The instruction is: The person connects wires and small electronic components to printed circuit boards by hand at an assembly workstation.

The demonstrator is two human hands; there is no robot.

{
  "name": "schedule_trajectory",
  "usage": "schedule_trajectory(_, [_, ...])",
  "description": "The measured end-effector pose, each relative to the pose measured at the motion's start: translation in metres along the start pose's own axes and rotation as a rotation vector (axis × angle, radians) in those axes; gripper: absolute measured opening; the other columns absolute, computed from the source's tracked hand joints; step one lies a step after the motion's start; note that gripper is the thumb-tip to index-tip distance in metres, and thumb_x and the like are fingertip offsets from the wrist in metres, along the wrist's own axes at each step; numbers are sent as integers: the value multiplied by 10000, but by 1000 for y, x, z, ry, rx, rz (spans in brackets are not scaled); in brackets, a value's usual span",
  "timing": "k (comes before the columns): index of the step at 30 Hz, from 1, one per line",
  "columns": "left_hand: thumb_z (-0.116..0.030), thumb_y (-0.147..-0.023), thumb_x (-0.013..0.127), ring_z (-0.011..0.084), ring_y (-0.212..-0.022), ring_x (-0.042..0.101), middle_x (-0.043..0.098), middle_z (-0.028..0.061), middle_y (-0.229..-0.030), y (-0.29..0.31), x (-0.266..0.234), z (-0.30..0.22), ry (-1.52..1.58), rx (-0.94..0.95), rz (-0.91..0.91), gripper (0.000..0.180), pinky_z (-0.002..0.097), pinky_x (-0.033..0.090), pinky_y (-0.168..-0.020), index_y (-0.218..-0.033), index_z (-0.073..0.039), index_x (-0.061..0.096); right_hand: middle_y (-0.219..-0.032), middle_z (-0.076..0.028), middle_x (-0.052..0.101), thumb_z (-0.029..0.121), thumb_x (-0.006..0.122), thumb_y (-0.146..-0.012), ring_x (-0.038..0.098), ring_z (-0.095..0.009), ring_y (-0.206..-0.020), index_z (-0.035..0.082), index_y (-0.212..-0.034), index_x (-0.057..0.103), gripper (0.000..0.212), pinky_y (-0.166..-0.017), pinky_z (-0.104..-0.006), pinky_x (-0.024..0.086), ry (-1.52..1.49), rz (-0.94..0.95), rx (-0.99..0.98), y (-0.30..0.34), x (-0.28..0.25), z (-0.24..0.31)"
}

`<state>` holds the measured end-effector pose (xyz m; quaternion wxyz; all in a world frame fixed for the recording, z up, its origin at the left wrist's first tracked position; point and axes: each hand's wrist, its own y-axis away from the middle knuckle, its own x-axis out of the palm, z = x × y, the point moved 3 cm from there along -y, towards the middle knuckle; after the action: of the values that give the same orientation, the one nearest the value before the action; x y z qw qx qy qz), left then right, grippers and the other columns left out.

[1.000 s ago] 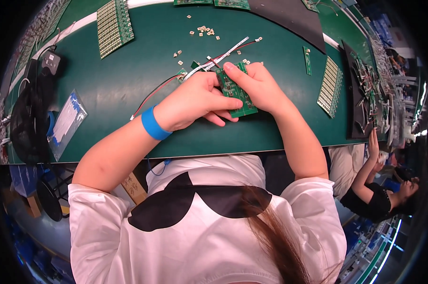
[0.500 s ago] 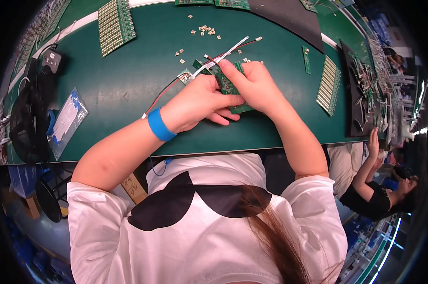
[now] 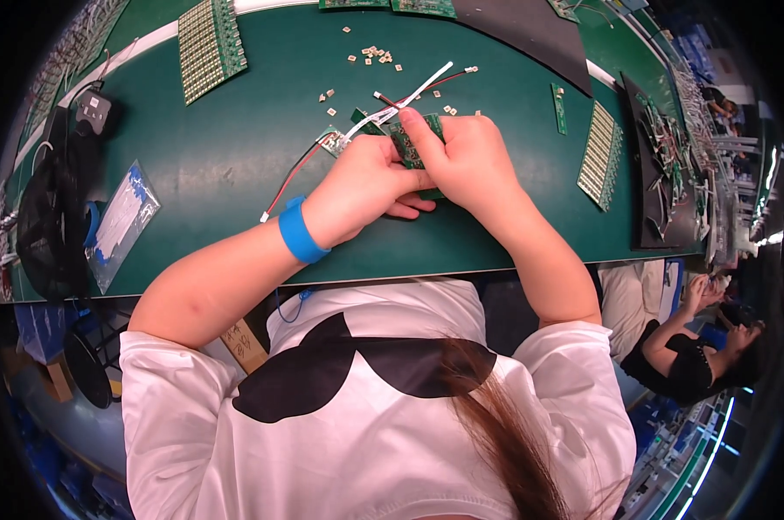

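Note:
Both hands meet over the green mat around a green circuit board (image 3: 406, 149). My left hand (image 3: 370, 178), with a blue band at its wrist, grips the board from the left and below. My right hand (image 3: 465, 160) closes on its right side, thumb laid over the top face. Fingers cover much of the board. Just beyond the hands lie a white cable (image 3: 425, 88) and red-and-black wires (image 3: 448, 78) with small plugs. A small board (image 3: 332, 141) with a red-and-black lead (image 3: 289, 184) rests beside my left hand.
Tiny pale square parts (image 3: 373, 55) lie scattered past the hands. A panel of boards (image 3: 210, 52) sits far left, another (image 3: 601, 156) at right. A clear bag (image 3: 125, 224) lies at left. A black tray (image 3: 665, 165) holds wired boards. A co-worker (image 3: 682, 351) is at right.
The held board and my right hand have shifted slightly, and less of the board's lower edge shows. The co-worker's hands have moved at the right.

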<state>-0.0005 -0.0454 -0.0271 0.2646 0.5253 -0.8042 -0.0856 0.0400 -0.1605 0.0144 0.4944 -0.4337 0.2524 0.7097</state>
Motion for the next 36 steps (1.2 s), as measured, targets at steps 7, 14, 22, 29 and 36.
schedule_trajectory(7, [-90, -819, 585, 164, -759, 645, 637, 87, -849, 1, 1, 1, 17, 47, -71, 151, 259, 527, -638, -923, 18, 605, -459, -126, 517, 430, 522, -846, 552, -300, -477, 34, -513, 562, 518, -452, -382, 430, 16, -103, -103, 3, 1, 2])
schedule_trajectory(14, [-87, -814, 587, 160, -765, 643, 637, 80, -854, 1, 2, 1, -1, 70, -85, 147, 260, 520, -647, -912, 21, 604, -452, -112, 519, 410, 542, -840, 538, -275, -429, 49, -503, 563, 495, -398, -359, 402, 62, -167, -152, 6, 1, 2])
schedule_trajectory(22, [-142, -782, 646, 128, -618, 616, 633, 76, -702, -4, -1, 1, -226, 161, -116, 174, 250, 500, -538, -769, 31, 631, -464, -133, 504, 359, 552, -851, 516, -304, -437, 41, -511, 557, 465, -412, -378, 386, 110, -272, -172, 3, -4, 0])
schedule_trajectory(29, [-139, -802, 660, 61, -629, 575, 616, 30, -686, -1, -13, -7, -419, 245, -155, 173, 212, 486, -587, -842, 26, 629, -406, -51, 393, 436, 496, -896, 354, -128, -397, -1, -539, 540, 565, -402, -303, 307, -235, -421, 97, -2, -52, -23])
schedule_trajectory(36, [-7, -692, 612, 301, -887, 599, 621, 104, -1036, 11, -8, -22, -1069, 711, -266, 254, 346, 499, -755, -938, -66, 620, -612, -30, 543, 393, 529, -879, 480, -196, -397, 84, -779, 645, 345, -423, -292, 386, 229, -870, -365, -53, -85, -81])
